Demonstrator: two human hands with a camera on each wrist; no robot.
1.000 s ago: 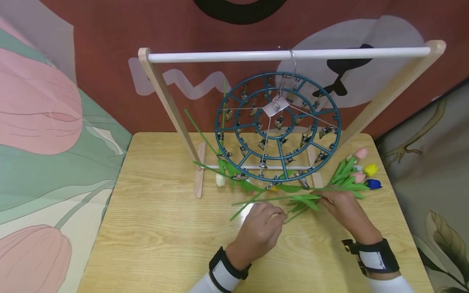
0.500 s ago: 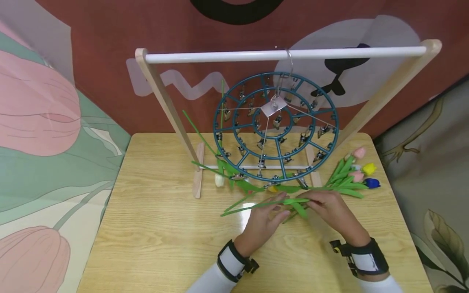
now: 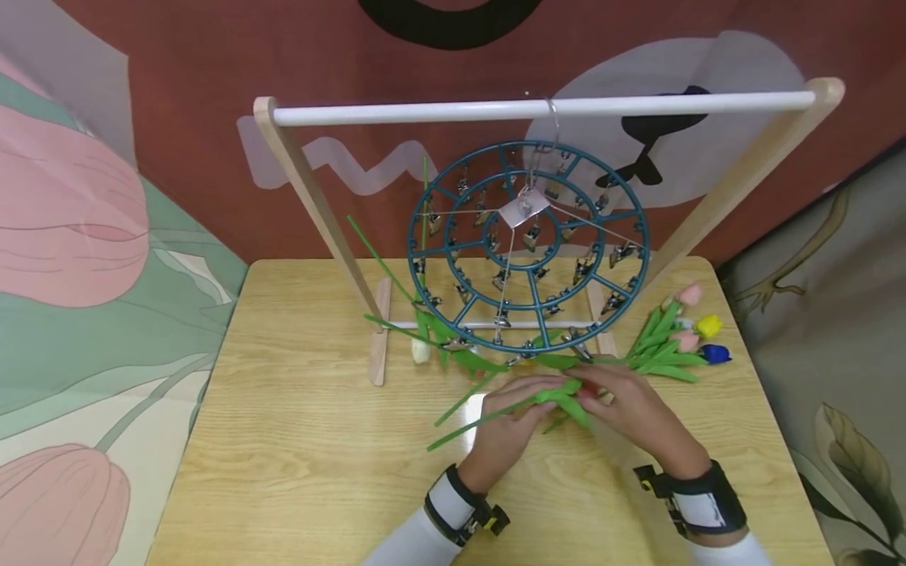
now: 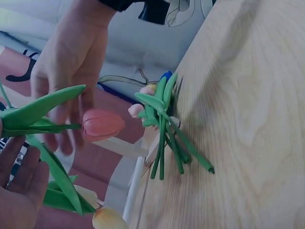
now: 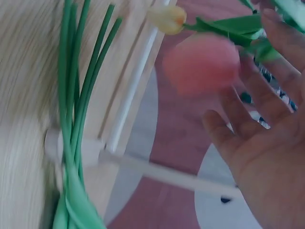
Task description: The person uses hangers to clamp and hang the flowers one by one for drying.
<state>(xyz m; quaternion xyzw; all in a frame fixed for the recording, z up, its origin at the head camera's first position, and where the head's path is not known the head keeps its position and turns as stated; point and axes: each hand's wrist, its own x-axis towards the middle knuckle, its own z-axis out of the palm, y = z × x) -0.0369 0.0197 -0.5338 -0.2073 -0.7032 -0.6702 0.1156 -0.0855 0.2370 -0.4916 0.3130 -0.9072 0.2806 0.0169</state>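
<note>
My left hand (image 3: 506, 417) pinches an artificial tulip with a pinkish-red head (image 4: 102, 125) by its green stem and leaves, the stem pointing to the lower left in the head view. My right hand (image 3: 626, 401) is beside the flower head, its fingers loosely extended in the right wrist view. Above both hands hangs a round blue-green clip hanger (image 3: 537, 305) with several metal clips. Tulips hang head down from its near and left edge, among them a white tulip (image 3: 420, 351) and a yellow tulip (image 5: 167, 19).
A wooden stand with a white rod (image 3: 425, 112) carries the hanger. Its feet (image 3: 378, 358) stand on the wooden table (image 3: 283, 440). On the right lies a bunch of loose tulips (image 3: 654, 342) in pink, yellow and blue, stems toward me.
My left hand moved from empty beside the stems to hold the tulip's stem. The tulip came toward me and its stem swung downward. My right fingers shifted from its leaves to its head.
</note>
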